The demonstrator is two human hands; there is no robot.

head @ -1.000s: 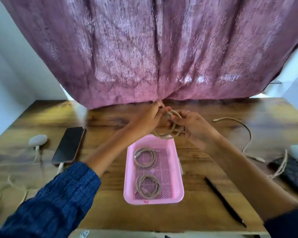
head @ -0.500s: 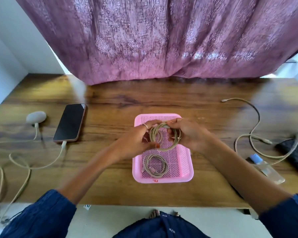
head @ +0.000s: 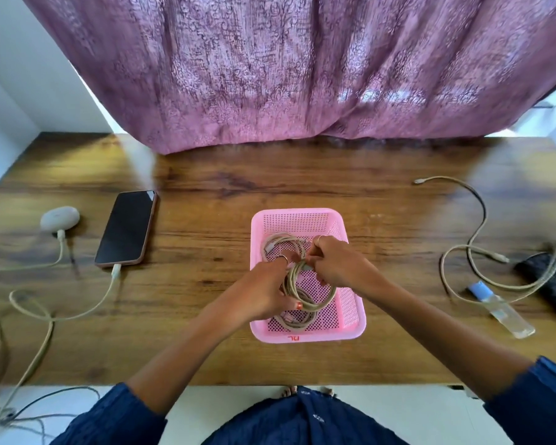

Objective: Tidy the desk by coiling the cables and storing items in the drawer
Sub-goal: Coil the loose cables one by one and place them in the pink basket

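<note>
Coiled beige cable (head: pixel 305 284) was gripped by curled left hand (head: pixel 260 293) and pinched by right hand (head: pixel 336 268), above pink basket (head: pixel 355 311).

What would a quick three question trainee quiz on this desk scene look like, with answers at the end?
1. True or false: both hands hold one coiled cable over the pink basket.
2. What is plugged into the phone? A) a cable B) a pen C) nothing
3. Fill in: the loose cable on the desk lies to the person's ____.

Key
1. True: the left hand and the right hand both grip the coil.
2. A
3. right
</note>
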